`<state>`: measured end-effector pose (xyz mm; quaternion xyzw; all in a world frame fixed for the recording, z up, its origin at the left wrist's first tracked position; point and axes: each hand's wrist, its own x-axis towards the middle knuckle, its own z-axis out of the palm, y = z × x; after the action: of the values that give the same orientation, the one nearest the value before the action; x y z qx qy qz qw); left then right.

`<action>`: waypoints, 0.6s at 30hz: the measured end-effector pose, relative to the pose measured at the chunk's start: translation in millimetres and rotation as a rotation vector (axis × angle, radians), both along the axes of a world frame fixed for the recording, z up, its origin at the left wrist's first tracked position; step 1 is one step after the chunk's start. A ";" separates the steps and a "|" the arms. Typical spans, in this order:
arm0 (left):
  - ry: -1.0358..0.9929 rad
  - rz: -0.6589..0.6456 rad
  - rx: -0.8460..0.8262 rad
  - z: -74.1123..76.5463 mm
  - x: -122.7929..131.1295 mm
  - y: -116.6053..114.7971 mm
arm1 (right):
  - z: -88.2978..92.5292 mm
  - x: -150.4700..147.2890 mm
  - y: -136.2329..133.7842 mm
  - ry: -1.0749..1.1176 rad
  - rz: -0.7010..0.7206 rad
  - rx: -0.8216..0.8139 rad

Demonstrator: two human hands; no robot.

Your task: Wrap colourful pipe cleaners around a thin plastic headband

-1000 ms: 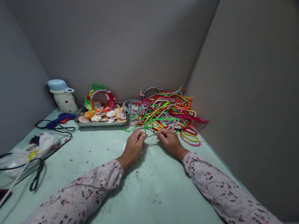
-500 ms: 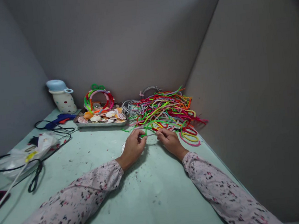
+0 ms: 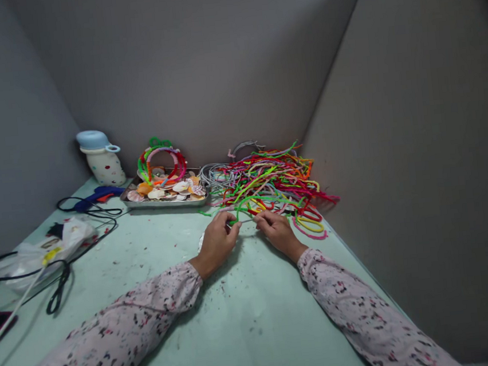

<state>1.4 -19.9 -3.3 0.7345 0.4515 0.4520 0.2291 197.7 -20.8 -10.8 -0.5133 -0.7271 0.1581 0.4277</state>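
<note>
My left hand (image 3: 217, 240) pinches a green pipe cleaner (image 3: 238, 210) between thumb and fingertips. My right hand (image 3: 280, 233) is closed at the fingertips on a thin grey wire (image 3: 246, 221) that spans the small gap between both hands. A red fuzzy length shows beside the right fingertips; whether it belongs to the held piece I cannot tell. Just behind the hands lies a tangled heap of colourful pipe cleaners (image 3: 269, 175). Yellow and pink loops (image 3: 311, 226) rest to the right of my right hand.
A metal tray (image 3: 163, 203) of seashells (image 3: 156, 194) stands at the back, with pipe-cleaner-wrapped rings (image 3: 181, 165) on it. Coiled grey wire (image 3: 217, 176) lies beside it. Leftward are a bottle (image 3: 106, 164), a blue tool (image 3: 94, 197), black cable (image 3: 66, 275) and a plastic bag (image 3: 70, 234). Grey walls enclose the table.
Both hands stay almost in place, still holding the green pipe cleaner and wire; the left fingertips have shifted very slightly.
</note>
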 end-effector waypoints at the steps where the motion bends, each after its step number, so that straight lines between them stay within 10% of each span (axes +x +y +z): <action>1: 0.003 0.003 0.003 0.1 0.0 -0.1 | 0.2 -0.1 -0.1 -0.003 0.002 -0.002; 18: -0.007 -0.028 -0.042 -0.8 -0.6 0.4 | -1.8 1.4 2.1 -0.006 0.007 0.004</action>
<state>0.8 -19.5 -4.1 0.7343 0.4496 0.4418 0.2522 199.0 -18.7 -12.7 -0.5104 -0.7303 0.1568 0.4260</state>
